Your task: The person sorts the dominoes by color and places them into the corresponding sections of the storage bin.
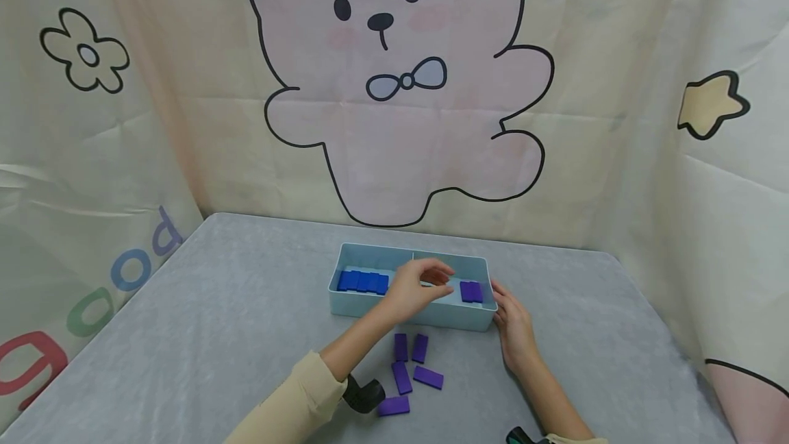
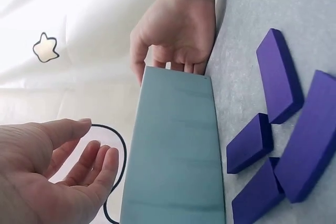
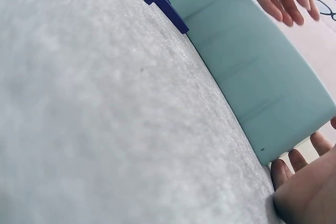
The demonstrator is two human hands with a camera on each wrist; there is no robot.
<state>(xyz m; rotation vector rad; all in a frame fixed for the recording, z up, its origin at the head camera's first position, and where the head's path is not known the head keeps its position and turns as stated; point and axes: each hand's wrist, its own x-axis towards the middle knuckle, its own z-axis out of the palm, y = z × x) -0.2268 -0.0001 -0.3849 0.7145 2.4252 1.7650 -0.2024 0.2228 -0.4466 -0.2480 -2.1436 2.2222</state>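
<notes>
Left hand (image 1: 411, 286) hovering, loosely curved; right hand (image 1: 514, 329) lower, palm inward.

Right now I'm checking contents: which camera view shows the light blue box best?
The head view: it shows the light blue box end to end and into its open top, though the left hand covers part. Both wrist views show mainly its outer long side, cut off by the frame.
</notes>
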